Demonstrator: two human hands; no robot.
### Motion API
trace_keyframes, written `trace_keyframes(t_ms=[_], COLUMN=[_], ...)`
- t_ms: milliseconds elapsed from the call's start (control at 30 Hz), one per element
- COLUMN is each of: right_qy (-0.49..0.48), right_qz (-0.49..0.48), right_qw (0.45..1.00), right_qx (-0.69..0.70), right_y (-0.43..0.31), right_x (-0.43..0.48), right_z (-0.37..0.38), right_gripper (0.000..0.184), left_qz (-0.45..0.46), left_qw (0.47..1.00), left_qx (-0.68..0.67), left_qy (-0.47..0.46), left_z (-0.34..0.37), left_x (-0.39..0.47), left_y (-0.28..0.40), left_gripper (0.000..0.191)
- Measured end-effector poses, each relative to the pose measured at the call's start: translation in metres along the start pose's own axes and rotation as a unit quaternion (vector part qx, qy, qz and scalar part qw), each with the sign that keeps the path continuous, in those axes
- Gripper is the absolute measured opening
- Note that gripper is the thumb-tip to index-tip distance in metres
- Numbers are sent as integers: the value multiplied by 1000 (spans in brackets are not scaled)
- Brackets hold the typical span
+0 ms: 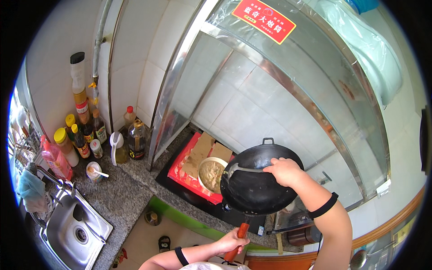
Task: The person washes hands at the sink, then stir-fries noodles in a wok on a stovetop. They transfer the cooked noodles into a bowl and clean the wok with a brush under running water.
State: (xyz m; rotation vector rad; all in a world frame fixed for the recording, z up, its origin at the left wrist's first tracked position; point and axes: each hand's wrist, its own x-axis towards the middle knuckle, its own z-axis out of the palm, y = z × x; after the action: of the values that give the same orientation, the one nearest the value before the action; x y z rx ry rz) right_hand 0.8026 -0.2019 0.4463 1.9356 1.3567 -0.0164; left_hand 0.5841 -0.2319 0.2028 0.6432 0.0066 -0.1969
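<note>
A black wok (256, 189) hangs tilted on its side, its left rim over the edge of a white bowl (204, 184). My left hand (233, 242) is closed around the wok's reddish wooden handle (241, 233). With my right hand (285, 171) I hold a grey metal utensil (248, 169), whose head rests inside the wok by its left rim; whether it is a spoon or a spatula I cannot tell. Pale pieces in cloudy broth (211, 172) fill the bowl, which stands on red and brown cardboard (198, 153).
Sauce bottles (81, 141), a clear jug (119, 153) and a jar with a white spoon (93, 171) stand on the granite counter (131, 189). A steel sink (69, 233) at left holds a ladle (78, 214). A metal-framed glass screen (175, 135) borders the stove.
</note>
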Motion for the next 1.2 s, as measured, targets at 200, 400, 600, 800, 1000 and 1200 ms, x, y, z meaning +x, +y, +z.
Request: trace_keyframes(t_ms=[200,400,600,800,1000,1200], right_qy=[12,-16,37,128,210,91], right_qz=[-5,-14,31,-3,3,-28], right_qw=[999,994,989,972,903,747], right_qx=[49,108,143,195,376,658], right_y=[-1,5,-10,-2,-7,-39], right_x=[-7,-14,-1,-38,-100,-162], right_z=[4,17,29,27,60,71], right_gripper=[46,46,49,46,39,39], left_qz=[-14,-32,-18,-22,-27,-14], left_qw=[1000,999,998,990,953,930], left_qx=[0,-1,61,130,276,284], left_qy=[-5,-8,20,45,126,233], left_z=[-5,-7,-6,4,26,72], left_x=[-6,-14,-24,-35,-85,-185], left_y=[2,6,6,6,-3,-37], left_gripper=[27,29,31,32,36,27])
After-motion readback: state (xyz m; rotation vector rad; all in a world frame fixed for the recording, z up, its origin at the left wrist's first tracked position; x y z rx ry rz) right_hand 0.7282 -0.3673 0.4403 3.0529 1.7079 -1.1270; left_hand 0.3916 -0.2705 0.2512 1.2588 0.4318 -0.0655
